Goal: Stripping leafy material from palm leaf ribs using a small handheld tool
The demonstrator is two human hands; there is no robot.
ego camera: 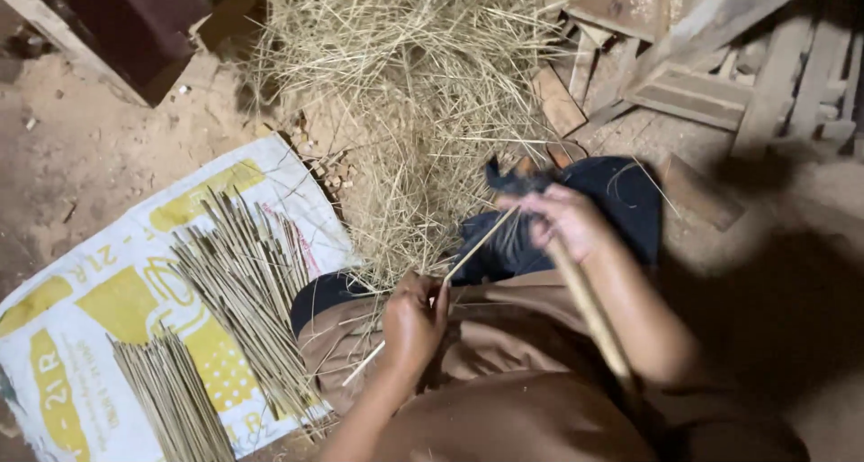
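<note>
The left hand (pixel 412 322) pinches a thin bamboo splint (pixel 468 251), while the right hand (pixel 562 219) closes around a wooden-handled knife (pixel 589 309). 2 heaps of cut sticks (pixel 247 287) lie on a printed sack (pixel 81 336) beside loose shavings (pixel 414 93).

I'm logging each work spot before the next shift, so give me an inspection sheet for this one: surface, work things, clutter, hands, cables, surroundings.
Surface: bare dirt floor with a white and yellow printed sack spread on it.
Work things: thin split stick held between both hands; long wooden-handled tool under the right hand.
Clutter: loose heap of dry straw-like shavings; two piles of cut sticks on the sack.
Hands: left hand gripping the stick's lower end; right hand closed around the tool at the stick's upper end.
Cables: nothing seen.
Surroundings: stacked wooden planks at the upper right; dim lighting.
</note>
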